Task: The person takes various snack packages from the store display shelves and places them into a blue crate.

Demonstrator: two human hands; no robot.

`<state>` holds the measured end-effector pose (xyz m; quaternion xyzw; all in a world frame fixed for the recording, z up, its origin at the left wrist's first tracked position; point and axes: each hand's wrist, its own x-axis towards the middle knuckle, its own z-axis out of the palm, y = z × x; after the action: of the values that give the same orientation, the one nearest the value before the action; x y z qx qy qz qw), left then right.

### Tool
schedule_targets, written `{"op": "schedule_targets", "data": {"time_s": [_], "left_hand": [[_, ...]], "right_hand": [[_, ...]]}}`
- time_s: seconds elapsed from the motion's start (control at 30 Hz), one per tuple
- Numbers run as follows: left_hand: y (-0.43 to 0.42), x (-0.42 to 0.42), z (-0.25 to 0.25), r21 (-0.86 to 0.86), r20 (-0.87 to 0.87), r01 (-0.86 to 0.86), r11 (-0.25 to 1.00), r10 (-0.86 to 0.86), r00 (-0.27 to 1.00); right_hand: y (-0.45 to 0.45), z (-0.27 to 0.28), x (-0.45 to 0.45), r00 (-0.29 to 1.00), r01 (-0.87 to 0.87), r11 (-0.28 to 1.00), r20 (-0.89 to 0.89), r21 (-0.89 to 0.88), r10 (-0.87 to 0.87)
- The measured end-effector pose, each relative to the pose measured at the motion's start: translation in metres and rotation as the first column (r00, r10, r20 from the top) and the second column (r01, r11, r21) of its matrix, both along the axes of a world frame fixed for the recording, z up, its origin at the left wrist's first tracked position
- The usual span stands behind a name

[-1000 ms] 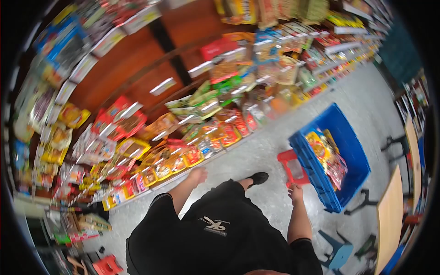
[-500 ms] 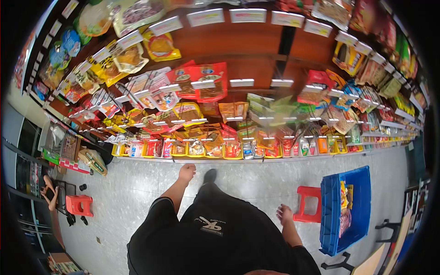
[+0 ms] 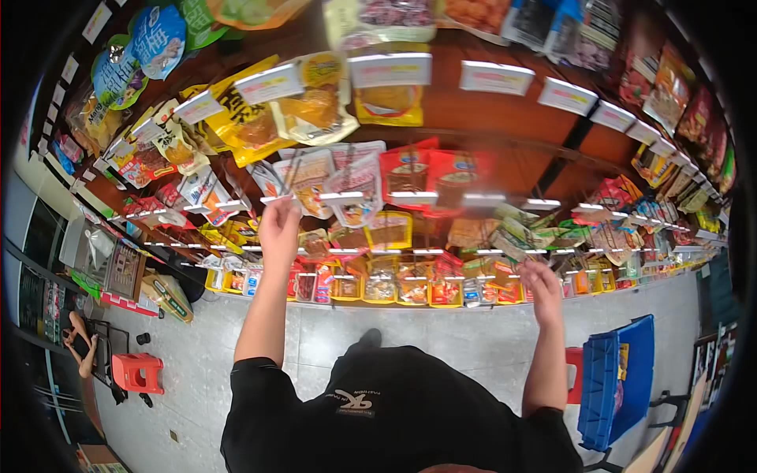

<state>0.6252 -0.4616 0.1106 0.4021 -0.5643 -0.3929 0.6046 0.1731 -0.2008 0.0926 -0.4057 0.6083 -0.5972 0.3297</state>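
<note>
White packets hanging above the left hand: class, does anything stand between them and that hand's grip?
Yes: a white price tag sits right at the left hand's grip, in front of the white packets. Whether they touch is unclear.

The fingertips of the left hand (image 3: pixel 279 225) meet a price tag (image 3: pixel 277 199), too small to show whether they touch. The right hand (image 3: pixel 542 285) is slightly blurred, as are the red packets (image 3: pixel 453 175). The top edge cuts off the purple bag (image 3: pixel 397 14). The wall of the blue bin (image 3: pixel 601 386) hides most of its contents, and the red stool (image 3: pixel 575 374) is partly covered. The print on the tags is unreadable.
</note>
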Motion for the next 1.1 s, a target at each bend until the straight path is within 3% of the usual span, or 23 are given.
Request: {"op": "schedule_targets", "data": {"time_s": [0.07,0.1,0.13,0.2,0.27,0.33,0.4,0.5,0.53,0.67,0.77,0.87,1.0,1.1], "left_hand": [[-0.067,0.052,-0.021,-0.033,0.085,0.015,0.999,-0.012,0.996],[-0.078,0.041,0.071,-0.22,0.23,-0.16,0.962,0.21,0.95],[-0.1,0.049,0.076,-0.224,0.217,-0.161,0.961,0.21,0.953],[-0.123,0.063,0.082,-0.255,0.226,-0.205,0.945,0.265,0.938],[-0.146,0.072,0.086,-0.329,0.24,-0.294,0.897,0.38,0.893],[-0.165,0.085,0.082,-0.317,0.194,-0.318,0.893,0.389,0.9],[-0.177,0.094,0.086,-0.288,0.196,-0.361,0.887,0.424,0.884],[-0.202,0.102,0.099,-0.328,-0.084,0.023,0.944,-0.054,0.995],[-0.203,0.104,0.103,-0.218,-0.151,0.087,0.972,-0.122,0.981],[-0.225,0.115,0.109,0.019,0.052,0.118,0.993,-0.119,0.991],[-0.23,0.116,0.105,0.016,-0.072,0.265,0.964,-0.263,0.962],[-0.24,0.116,0.098,-0.012,-0.22,0.337,0.941,-0.331,0.917],[-0.243,0.118,0.091,0.017,-0.315,0.426,0.905,-0.4,0.861],[-0.227,0.124,0.102,0.005,-0.432,0.546,0.838,-0.491,0.757]], "right_hand": [[-0.05,-0.011,0.033,0.999,-0.038,0.998,-0.017,0.045,0.039],[-0.131,0.093,0.088,0.927,-0.222,0.975,-0.313,-0.02,0.205],[-0.162,0.106,0.102,0.905,-0.298,0.953,-0.333,-0.053,0.264],[-0.217,0.127,0.131,0.938,-0.281,0.946,-0.255,-0.159,0.236],[-0.272,0.134,0.141,0.934,-0.205,0.961,-0.329,-0.186,0.136],[-0.322,0.131,0.147,0.969,-0.113,0.966,-0.242,-0.231,0.055],[-0.365,0.135,0.138,0.954,-0.082,0.986,-0.297,-0.148,0.034],[-0.386,0.145,0.142,0.958,-0.098,0.985,-0.281,-0.145,0.054],[-0.391,0.149,0.145,0.963,-0.113,0.979,-0.26,-0.172,0.066],[-0.408,0.158,0.156,1.0,-0.026,0.978,-0.02,-0.208,0.022],[-0.397,0.164,0.166,0.972,-0.012,0.985,-0.235,-0.172,-0.029],[-0.388,0.162,0.162,0.965,-0.043,0.979,-0.263,-0.197,-0.01],[-0.347,0.184,0.19,1.0,0.023,0.988,0.014,-0.151,-0.021],[-0.335,0.185,0.174,0.983,-0.152,0.982,0.086,-0.108,0.162]]}}
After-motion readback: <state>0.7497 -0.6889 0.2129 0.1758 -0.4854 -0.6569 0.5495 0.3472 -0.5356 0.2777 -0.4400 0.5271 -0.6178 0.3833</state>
